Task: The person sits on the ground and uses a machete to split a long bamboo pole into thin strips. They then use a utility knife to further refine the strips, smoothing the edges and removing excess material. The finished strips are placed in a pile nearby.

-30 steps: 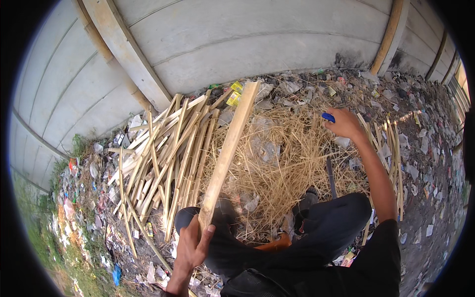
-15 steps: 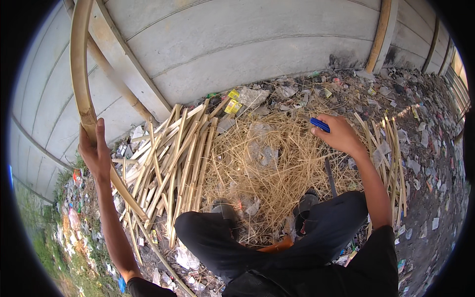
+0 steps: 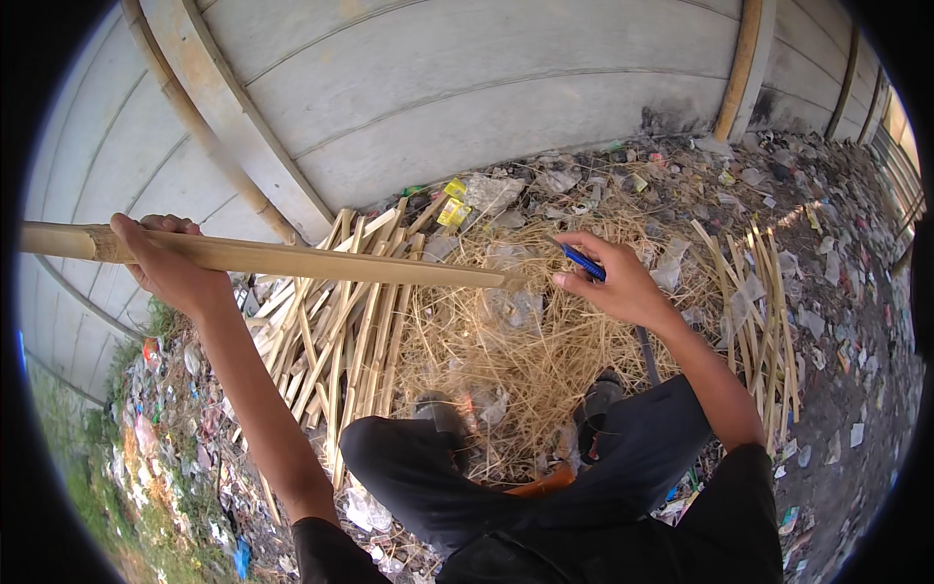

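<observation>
A split bamboo strip (image 3: 341, 268) lies almost level across the left half, and my left hand (image 3: 180, 268) is wrapped round it near its thicker, jointed end. Its narrower end reaches over the shavings, close to my right hand. Held in my right hand (image 3: 618, 285) is a slim blue-handled knife (image 3: 584, 261) with a thin dark tip pointing up and left. A small gap shows between those fingers and the strip's end. Under both lies a heap of straw-coloured bamboo shavings (image 3: 545, 360), in front of my folded legs.
A pile of split bamboo strips (image 3: 360, 336) lies left of the shavings; a smaller bundle (image 3: 769, 331) is at the right. A dark flat blade (image 3: 648, 356) rests by my right knee. A grey panel wall (image 3: 486, 107) stands behind, with litter (image 3: 827, 311) over the ground.
The bamboo strip has swung from nearly upright to nearly level, its narrower end now over the shavings. My left hand has turned with it. My right hand has moved left with the knife.
</observation>
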A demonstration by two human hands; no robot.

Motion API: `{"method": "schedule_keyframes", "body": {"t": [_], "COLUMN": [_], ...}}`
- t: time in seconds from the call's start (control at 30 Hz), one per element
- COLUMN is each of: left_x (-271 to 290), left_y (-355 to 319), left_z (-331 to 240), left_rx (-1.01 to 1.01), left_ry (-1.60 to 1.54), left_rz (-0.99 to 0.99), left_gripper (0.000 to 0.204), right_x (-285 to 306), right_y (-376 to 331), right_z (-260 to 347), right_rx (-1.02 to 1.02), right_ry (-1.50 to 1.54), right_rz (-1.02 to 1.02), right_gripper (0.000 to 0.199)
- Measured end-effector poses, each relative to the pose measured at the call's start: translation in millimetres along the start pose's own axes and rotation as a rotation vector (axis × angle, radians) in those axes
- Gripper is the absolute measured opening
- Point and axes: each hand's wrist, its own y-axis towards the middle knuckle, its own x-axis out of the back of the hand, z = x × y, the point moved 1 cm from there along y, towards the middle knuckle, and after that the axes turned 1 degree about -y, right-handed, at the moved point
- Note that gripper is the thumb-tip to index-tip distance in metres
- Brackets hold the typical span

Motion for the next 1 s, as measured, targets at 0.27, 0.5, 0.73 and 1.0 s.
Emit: {"method": "schedule_keyframes", "body": {"t": [0.27,0.5,0.73,1.0], "left_x": [42,129,198,215], "left_y": [-25,-38,-68,-90], "left_z": [33,66,82,71], "left_rx": [0.178,0.295,0.405,0.398], "left_ry": [-0.052,0.024,0.165,0.236], "left_rz": [-0.258,-0.414,-0.583,-0.589], "left_gripper": [0.035,0.035,0.048,0.044], "right_x": [18,36,43,31], "right_y": [-5,-16,-25,-22], "right_z": [-30,-45,-47,-42], "right_rx": [-0.086,-0.269,-0.198,-0.307], "right_ry": [0.103,0.583,0.73,0.632], "right_rz": [-0.082,0.048,0.134,0.091], "right_gripper": [0.035,0.04,0.042,0.038]}}
